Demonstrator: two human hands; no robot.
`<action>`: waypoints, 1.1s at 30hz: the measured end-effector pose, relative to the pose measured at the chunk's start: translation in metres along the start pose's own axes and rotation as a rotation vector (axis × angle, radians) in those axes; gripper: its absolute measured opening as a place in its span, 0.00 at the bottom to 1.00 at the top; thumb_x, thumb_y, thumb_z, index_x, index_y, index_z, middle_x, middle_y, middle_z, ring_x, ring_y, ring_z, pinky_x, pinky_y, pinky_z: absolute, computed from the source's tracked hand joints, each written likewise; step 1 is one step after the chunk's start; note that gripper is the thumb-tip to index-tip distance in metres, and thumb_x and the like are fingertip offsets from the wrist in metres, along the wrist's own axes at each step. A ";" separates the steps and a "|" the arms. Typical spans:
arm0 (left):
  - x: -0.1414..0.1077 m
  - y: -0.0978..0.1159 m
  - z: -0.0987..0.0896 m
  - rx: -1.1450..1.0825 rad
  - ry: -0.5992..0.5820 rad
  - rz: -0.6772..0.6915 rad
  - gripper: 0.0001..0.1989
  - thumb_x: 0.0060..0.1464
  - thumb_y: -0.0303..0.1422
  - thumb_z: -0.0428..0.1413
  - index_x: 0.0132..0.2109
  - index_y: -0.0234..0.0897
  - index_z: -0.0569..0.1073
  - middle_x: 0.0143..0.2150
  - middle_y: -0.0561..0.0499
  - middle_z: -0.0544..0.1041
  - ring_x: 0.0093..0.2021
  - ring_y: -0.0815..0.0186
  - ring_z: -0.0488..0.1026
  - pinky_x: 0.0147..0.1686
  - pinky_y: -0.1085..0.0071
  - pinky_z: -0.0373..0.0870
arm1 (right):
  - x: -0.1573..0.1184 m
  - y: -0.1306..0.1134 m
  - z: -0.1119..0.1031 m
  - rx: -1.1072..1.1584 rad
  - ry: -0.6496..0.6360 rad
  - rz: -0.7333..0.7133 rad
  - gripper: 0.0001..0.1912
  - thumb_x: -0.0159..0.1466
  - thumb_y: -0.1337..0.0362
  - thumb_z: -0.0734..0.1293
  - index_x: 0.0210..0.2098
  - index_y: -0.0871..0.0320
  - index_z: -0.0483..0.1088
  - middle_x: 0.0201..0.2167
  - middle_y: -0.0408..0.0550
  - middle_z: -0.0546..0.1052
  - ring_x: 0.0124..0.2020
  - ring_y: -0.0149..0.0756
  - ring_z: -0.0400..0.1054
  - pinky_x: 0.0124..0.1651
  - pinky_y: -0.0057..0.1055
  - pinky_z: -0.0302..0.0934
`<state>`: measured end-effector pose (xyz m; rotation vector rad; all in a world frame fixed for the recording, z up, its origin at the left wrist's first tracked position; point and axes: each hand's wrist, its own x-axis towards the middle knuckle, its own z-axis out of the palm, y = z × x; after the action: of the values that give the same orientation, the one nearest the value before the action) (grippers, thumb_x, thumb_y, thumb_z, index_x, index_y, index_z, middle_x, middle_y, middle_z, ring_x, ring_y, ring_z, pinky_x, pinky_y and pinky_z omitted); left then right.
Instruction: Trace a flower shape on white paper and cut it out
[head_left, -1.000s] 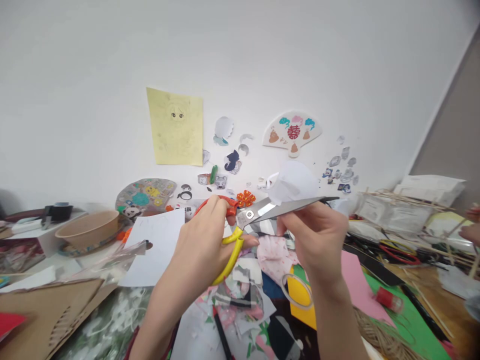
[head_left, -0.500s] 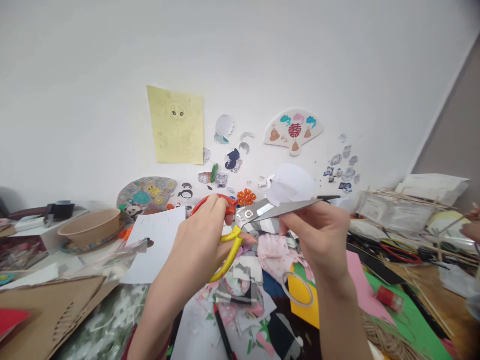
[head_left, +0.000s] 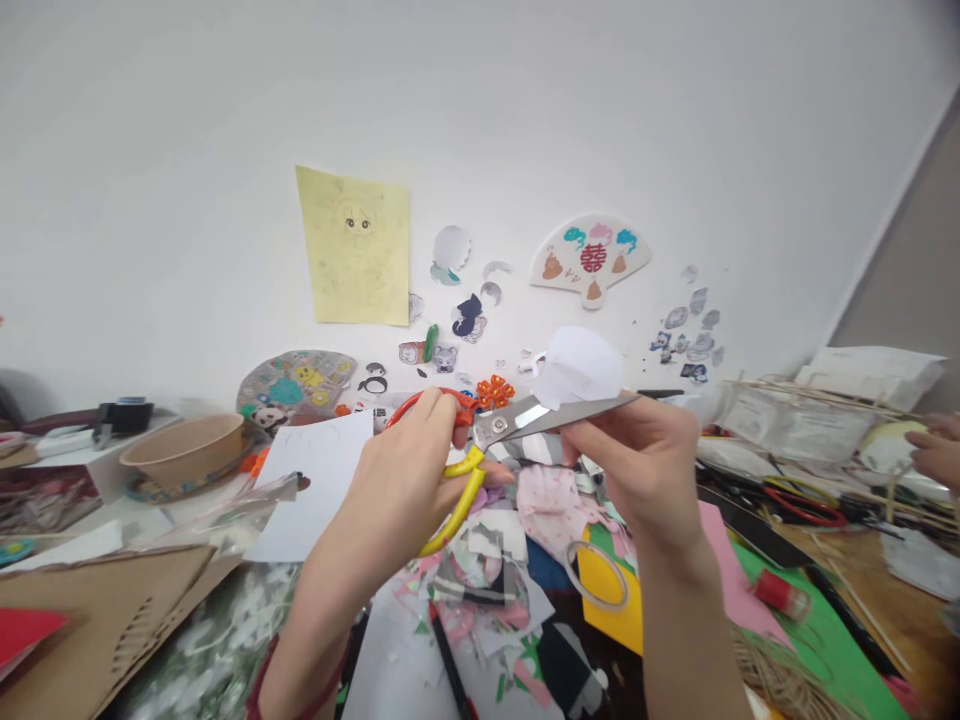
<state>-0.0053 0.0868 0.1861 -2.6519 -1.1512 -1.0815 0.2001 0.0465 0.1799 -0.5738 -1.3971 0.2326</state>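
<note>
White wall fills the top of the view, and a yellow sheet with a drawn face and a paper fan with a red sign are stuck on it, with small stickers around them. Below is a busy tabletop with a flat cardboard sheet at the near left, a tan paper bowl farther back, and a white sheet beside the left hand. That hand is closed tight around the orange and yellow handles of the scissors, with its fingers through the loops. The shiny gray blades point right and are almost shut. A small piece of white paper with a round, puffy shape stands right on top of the long blade, up above the messy scraps. The right hand is curled closed just under that blade, and I cannot tell if it pinches the paper, the blade, or both. Under the hands lie pink scraps and a clear tape roll on yellow paper. Another person's hand shows at the far right edge.
</note>
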 end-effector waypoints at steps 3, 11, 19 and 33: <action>-0.001 -0.001 0.000 0.012 -0.006 -0.019 0.11 0.62 0.43 0.50 0.37 0.43 0.57 0.38 0.51 0.69 0.33 0.61 0.65 0.30 0.66 0.57 | 0.000 -0.001 -0.001 -0.009 -0.009 -0.001 0.04 0.58 0.71 0.74 0.29 0.55 0.82 0.20 0.40 0.77 0.19 0.29 0.68 0.22 0.27 0.65; -0.002 0.001 -0.002 0.010 -0.039 -0.043 0.11 0.61 0.41 0.51 0.37 0.44 0.56 0.38 0.53 0.68 0.33 0.61 0.64 0.31 0.66 0.57 | 0.001 -0.005 -0.004 -0.037 -0.050 0.006 0.06 0.59 0.72 0.74 0.30 0.56 0.81 0.21 0.40 0.76 0.21 0.28 0.68 0.24 0.26 0.65; -0.003 0.001 0.000 -0.013 -0.049 -0.053 0.11 0.60 0.41 0.53 0.39 0.43 0.58 0.40 0.53 0.69 0.36 0.61 0.68 0.32 0.66 0.57 | 0.002 -0.006 -0.008 -0.065 -0.088 0.016 0.06 0.59 0.73 0.73 0.30 0.55 0.81 0.21 0.39 0.77 0.22 0.27 0.68 0.24 0.24 0.65; -0.001 0.001 0.000 -0.028 -0.003 -0.047 0.14 0.63 0.46 0.48 0.35 0.44 0.54 0.38 0.53 0.68 0.33 0.61 0.63 0.31 0.66 0.55 | 0.002 -0.004 0.000 -0.034 0.002 -0.032 0.08 0.60 0.74 0.73 0.30 0.53 0.81 0.24 0.38 0.77 0.21 0.26 0.67 0.24 0.25 0.64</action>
<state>-0.0055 0.0849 0.1858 -2.6614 -1.2138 -1.1098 0.2001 0.0440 0.1835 -0.5785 -1.4093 0.1828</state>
